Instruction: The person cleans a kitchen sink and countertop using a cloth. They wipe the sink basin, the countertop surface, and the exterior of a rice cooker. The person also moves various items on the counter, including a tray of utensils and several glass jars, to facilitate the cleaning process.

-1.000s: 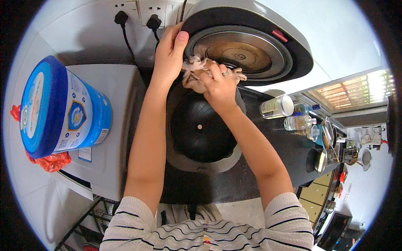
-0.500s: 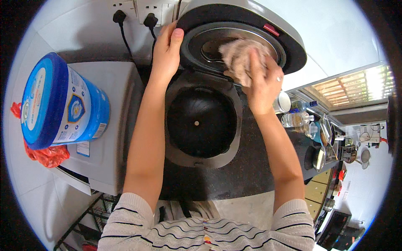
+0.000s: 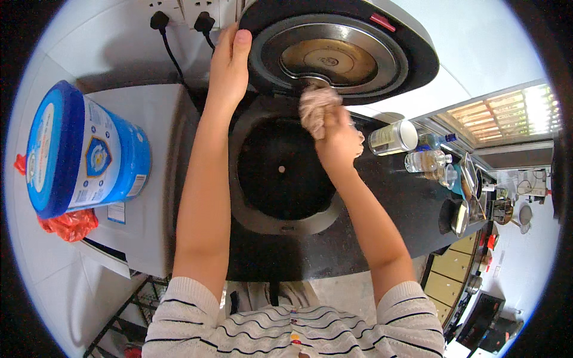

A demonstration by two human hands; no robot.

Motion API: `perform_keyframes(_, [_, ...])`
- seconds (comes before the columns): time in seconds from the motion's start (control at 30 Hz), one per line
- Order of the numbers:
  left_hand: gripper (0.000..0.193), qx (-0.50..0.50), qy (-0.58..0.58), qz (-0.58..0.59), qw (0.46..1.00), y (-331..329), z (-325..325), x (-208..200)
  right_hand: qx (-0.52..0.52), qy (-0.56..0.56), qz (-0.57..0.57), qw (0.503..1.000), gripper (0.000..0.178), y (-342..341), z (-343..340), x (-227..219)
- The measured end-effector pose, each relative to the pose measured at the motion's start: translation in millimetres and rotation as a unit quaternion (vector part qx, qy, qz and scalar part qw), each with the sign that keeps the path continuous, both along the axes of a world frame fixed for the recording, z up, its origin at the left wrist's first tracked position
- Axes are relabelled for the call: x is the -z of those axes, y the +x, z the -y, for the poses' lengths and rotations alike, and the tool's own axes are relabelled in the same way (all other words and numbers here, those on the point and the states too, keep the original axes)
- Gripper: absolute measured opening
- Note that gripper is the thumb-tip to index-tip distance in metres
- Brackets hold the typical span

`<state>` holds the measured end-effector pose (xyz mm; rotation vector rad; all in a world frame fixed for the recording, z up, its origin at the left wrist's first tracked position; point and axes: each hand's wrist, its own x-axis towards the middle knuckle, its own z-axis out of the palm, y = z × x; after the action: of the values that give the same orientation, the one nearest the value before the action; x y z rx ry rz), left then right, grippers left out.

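A rice cooker (image 3: 286,228) stands on the black counter with its lid (image 3: 418,65) swung up. Its dark inside shows a small pale disc at the bottom, and no inner pot is visible. My left hand (image 3: 230,68) grips the lid's left edge, thumb toward me. In my right hand (image 3: 335,143) is a bunched, pale brown cloth (image 3: 319,110), held at the lower rim of the lid's round metal inner plate (image 3: 352,65), above the cooker's back edge. My right fingertips are partly hidden by the cloth.
On the left, a blue tub (image 3: 128,158) stands on a white appliance (image 3: 161,113), beside a red plastic bag (image 3: 68,225). A white-lidded jar (image 3: 388,138) and clear bottles (image 3: 427,160) line the counter at right. Two black plugs (image 3: 159,21) sit in wall sockets behind.
My right hand has brought the cloth down and left, from the middle of the lid's metal plate to its lower rim. My left hand keeps its grip on the lid.
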<state>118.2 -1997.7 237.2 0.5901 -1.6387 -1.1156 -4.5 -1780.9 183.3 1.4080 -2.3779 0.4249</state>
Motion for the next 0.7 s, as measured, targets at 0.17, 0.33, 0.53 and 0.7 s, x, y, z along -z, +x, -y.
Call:
perform_keyframes(0.17, [0.06, 0.011, 0.003, -0.01, 1.0, 2, -1, -4, -0.18, -0.099, -0.106, 0.973, 0.06, 21, 32, -15])
perform_keyframes(0.33, [0.059, -0.019, 0.004, 0.02, 1.0, 1, -3, -8, -0.198, -0.07, -0.248, 0.946, 0.055, 7, 68, -22])
perform_keyframes(0.53, [0.058, -0.02, -0.015, 0.0, 1.0, -1, -4, -5, -0.113, 0.051, -0.2, 0.972, 0.049, -23, 22, -11])
perform_keyframes(0.7, [0.062, -0.03, -0.015, 0.013, 0.999, 2, -1, -2, 0.052, 0.011, 0.106, 0.993, 0.032, -38, -60, -63])
